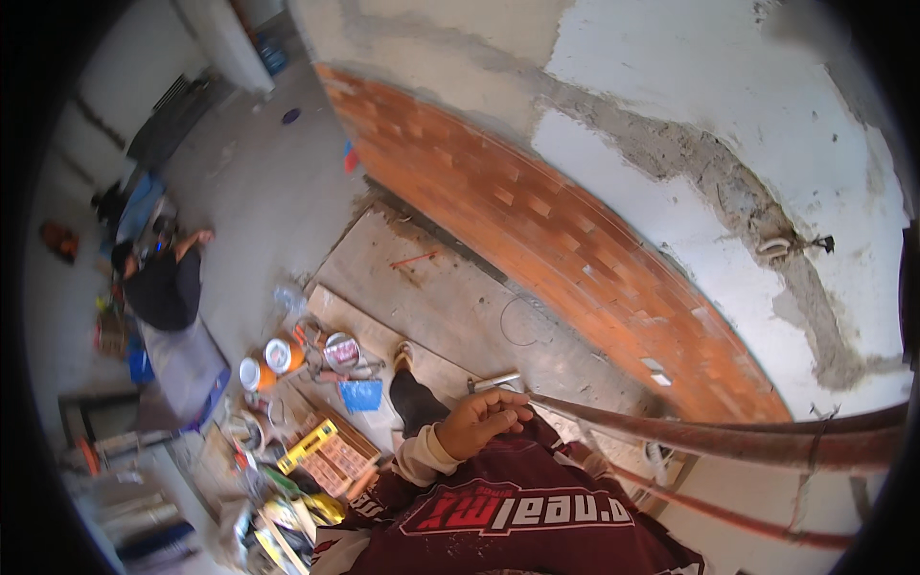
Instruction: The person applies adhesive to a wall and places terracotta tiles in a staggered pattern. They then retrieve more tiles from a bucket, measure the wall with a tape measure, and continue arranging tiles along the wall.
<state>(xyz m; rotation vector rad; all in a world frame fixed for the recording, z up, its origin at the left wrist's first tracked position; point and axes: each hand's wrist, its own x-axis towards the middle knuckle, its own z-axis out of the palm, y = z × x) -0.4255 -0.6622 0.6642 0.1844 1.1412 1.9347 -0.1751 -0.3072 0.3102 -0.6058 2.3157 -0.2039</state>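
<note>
The wall (431,34) is bare beige plaster on one side and white on the other, where a rough grey cement strip (671,149) cuts through it. A white ring (772,247) pokes out of that strip beside a dark fitting (822,244). Below the plaster runs a band of orange-brown brick (517,216), with a few paler pieces among the rest. The floor (259,182) is grey concrete, dusty and stained near the brick. Beyond stand a white pillar (225,38) and a pale far wall (134,48). The light is soft.
</note>
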